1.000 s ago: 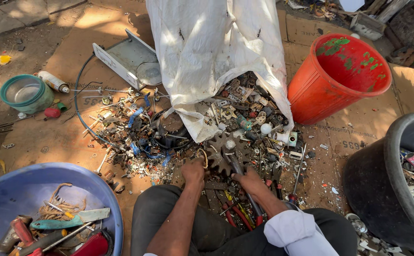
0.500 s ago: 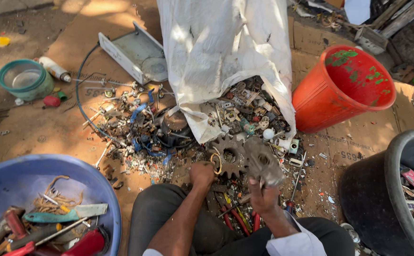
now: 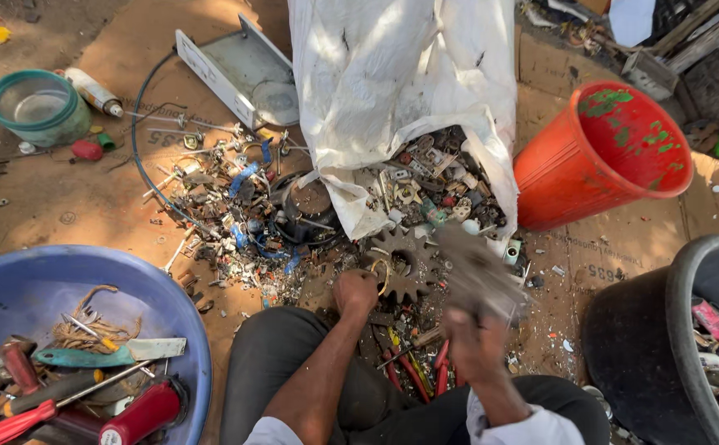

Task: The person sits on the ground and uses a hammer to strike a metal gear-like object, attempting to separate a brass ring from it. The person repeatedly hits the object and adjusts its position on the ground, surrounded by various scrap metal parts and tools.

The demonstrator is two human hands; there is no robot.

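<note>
A: What's new vs. half a sec ago?
B: Right hand (image 3: 475, 342) lifts one gear (image 3: 479, 276) off the scrap pile (image 3: 236, 214); it's blurred, tilted, teeth toward the white sack (image 3: 401, 91).
A: Left hand (image 3: 355, 292)?
B: Clenched on second gear (image 3: 405, 264), lying flat on the ground by the sack mouth. Round, so no long axis.

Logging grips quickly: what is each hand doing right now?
Left hand: closed on a dark toothed metal gear.
Right hand: closed on a motion-blurred grey metal piece.

Bare forearms, white sleeves (image 3: 532, 428), dark grey trousers (image 3: 294, 363)
</note>
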